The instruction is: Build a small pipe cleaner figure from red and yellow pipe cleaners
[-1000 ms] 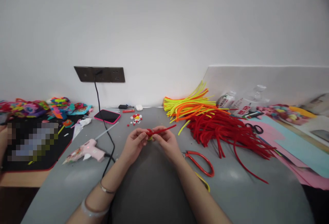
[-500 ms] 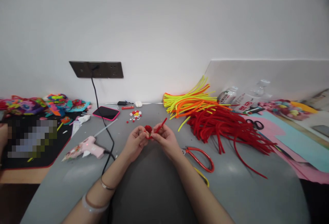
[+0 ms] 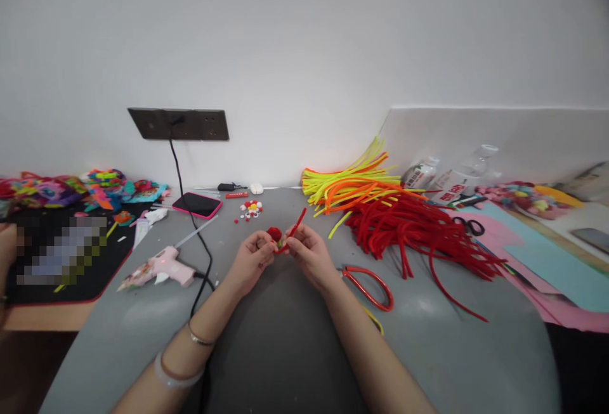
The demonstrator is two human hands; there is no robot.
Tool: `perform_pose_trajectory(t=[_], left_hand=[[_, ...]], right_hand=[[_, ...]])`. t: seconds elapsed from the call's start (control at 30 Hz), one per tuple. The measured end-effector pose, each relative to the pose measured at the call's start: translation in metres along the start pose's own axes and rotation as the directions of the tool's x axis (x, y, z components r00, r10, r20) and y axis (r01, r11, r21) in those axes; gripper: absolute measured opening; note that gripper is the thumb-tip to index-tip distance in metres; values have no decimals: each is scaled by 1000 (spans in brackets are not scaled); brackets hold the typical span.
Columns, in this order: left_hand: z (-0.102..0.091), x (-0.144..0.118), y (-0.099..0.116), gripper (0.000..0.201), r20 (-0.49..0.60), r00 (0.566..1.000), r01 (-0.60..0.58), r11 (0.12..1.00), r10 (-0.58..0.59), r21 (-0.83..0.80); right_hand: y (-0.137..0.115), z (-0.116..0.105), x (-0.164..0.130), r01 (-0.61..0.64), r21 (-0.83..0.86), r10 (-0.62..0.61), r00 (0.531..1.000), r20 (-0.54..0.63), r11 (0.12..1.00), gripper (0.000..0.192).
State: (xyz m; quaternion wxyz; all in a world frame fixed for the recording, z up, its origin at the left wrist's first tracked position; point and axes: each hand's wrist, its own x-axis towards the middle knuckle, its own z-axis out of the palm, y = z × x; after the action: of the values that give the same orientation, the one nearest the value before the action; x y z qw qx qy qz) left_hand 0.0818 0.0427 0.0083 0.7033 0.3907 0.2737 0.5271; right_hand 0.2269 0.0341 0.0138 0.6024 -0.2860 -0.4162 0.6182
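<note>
Head view: two bare hands meet at the center of the frame, above a gray worktop [image 3: 451,350]. The left hand [image 3: 251,262], with two bands on its forearm, pinches a small rolled red piece [image 3: 275,234] between thumb and fingers; a bit of green shows beside it. The right hand [image 3: 310,257] has its grip closed on a fuzzy red stem [image 3: 297,219], whose free end points up and whose lower end bends toward the left fingertips. Whether piece and stem are joined, I cannot tell.

Just above the hands lie small red, white and yellow balls [image 3: 251,209]. Right of center, a heap of red stems [image 3: 404,230] spreads beneath a yellow and orange bundle [image 3: 349,186]. Near the right forearm is a red-handled tool [image 3: 390,298]. Left of center lie a pink glue gun [image 3: 164,268] and, above it, a pink-edged phone [image 3: 197,203]. At the far left edge, another person's hand [image 3: 6,246] shows over a black mat [image 3: 85,290].
</note>
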Motion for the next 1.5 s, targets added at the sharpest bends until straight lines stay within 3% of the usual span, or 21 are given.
perform_pose_trajectory(t=[0.27,0.53,0.8,1.13,1.37,1.5], left_hand=[[-1,0,0,34,-18,999,32,999,-32,12],[-1,0,4,32,-46,997,-59,998,60,25],[-2,-2,2,34,64,998,-16,1000,15,8],[-4,-3,3,37,74,991,104,992,-110,77],[-1,-1,7,34,-11,1000,19,1000,-19,6],[-2,-3,8,42,37,998,44,999,-44,3]], right_hand=[[-4,6,-2,-44,28,45,998,-42,999,28],[-4,5,-3,-44,16,44,999,1,999,34],[-3,3,-4,-62,-27,63,996,58,998,23],[0,4,-3,-37,-71,38,999,11,997,27],[-1,-2,0,-51,-64,45,995,-86,997,32],[-2,-1,-3,-125,-79,128,991,35,989,37]])
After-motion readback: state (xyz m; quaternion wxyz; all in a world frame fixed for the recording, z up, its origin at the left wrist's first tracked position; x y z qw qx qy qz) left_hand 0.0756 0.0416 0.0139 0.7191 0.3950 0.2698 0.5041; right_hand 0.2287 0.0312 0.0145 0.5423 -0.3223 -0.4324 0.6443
